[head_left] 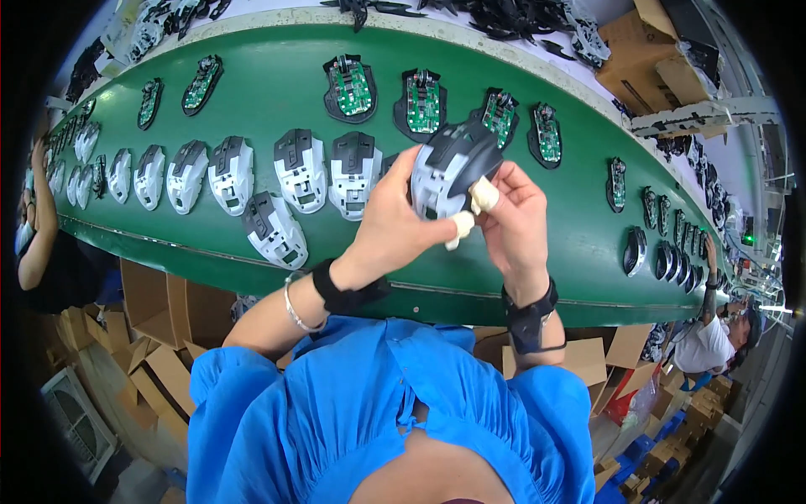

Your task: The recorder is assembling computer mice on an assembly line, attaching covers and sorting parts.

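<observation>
Above the green work surface, both my hands hold a grey and black computer mouse shell (449,164). My left hand (395,210) grips its left side, with the thumb along the near end. On the right side, my right hand (514,214) is closed round it, thumb pressed to the shell. Pale covers wrap both thumb tips. Left of my hands lie several grey mouse top shells (300,170), one of them (275,231) tilted nearer to me. Beyond the held shell sit mouse bases with green circuit boards (421,102).
The long green table (353,252) curves across the view. Black parts and plastic bags (520,25) lie along its far ledge, beside a cardboard box (642,63). Other people work at the far left (38,227) and far right (705,344). Open cartons (164,370) stand below the near edge.
</observation>
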`<state>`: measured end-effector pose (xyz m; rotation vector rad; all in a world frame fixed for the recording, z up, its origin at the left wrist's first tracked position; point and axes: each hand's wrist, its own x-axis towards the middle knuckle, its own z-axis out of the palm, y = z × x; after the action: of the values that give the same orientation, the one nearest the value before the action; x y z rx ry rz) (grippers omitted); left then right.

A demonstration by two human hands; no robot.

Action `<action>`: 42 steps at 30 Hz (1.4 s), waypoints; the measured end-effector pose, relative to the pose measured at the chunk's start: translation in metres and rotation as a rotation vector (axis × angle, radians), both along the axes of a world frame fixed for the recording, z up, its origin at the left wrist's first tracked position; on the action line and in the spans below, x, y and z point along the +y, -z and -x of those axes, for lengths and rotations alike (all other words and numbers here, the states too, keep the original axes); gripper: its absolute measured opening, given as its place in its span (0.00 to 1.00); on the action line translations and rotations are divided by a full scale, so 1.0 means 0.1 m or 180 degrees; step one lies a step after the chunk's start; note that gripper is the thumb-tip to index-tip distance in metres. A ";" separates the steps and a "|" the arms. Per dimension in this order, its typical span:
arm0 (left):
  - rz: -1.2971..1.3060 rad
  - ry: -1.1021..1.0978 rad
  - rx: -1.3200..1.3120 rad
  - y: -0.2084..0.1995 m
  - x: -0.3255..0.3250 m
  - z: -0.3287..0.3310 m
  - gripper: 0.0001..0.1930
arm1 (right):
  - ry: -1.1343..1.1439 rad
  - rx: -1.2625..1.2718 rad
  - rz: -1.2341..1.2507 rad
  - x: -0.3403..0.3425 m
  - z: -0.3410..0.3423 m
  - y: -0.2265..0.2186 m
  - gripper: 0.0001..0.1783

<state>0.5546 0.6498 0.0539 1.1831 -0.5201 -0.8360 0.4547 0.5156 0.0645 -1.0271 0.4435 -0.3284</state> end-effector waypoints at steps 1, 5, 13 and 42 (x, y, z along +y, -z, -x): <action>-0.0117 -0.0128 -0.0178 0.02 -0.04 -0.03 0.40 | 0.0013 -0.0004 -0.0078 -0.05 -0.02 0.00 0.12; 0.0032 0.0367 -0.0789 -0.02 0.14 -0.01 0.43 | -0.0428 0.0351 0.0605 -0.03 0.17 -0.21 0.32; 0.0149 0.1097 -0.1934 -0.42 0.57 0.21 0.46 | -0.1423 0.0212 0.1436 0.35 0.53 -0.61 0.48; -0.2374 0.0487 -0.4189 0.21 0.08 -0.17 0.42 | 0.0640 0.1818 0.4742 -2.50 -0.45 0.12 0.21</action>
<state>0.5719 0.6578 0.0327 2.3809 -1.4411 -0.2390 0.5002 0.2657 0.0529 -2.5719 0.8413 -0.5580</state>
